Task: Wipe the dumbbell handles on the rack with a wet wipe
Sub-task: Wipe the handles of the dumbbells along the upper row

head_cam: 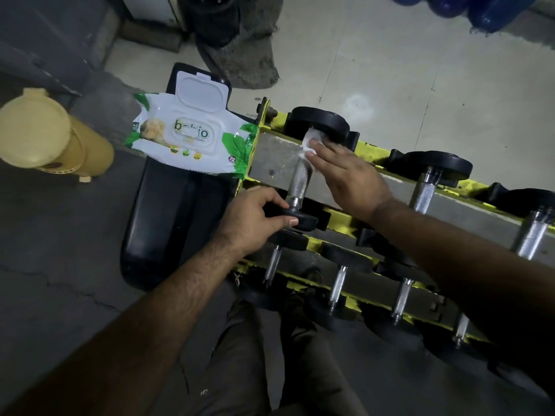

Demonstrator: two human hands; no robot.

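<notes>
A yellow rack (339,213) holds two rows of black dumbbells. On the leftmost dumbbell of the upper row, a white wet wipe (309,139) is wrapped round the far end of the knurled steel handle (300,178). My right hand (348,178) grips the wipe against that handle. My left hand (255,217) grips the near black weight plate (295,219) of the same dumbbell, thumb along its edge. More dumbbells with bare steel handles (423,196) sit to the right and on the lower row (338,285).
A pack of wet wipes (189,139) with its lid flipped open lies on a black padded bench (177,211) left of the rack. A yellow cylindrical container (51,136) lies on the floor at far left. My legs are below the rack.
</notes>
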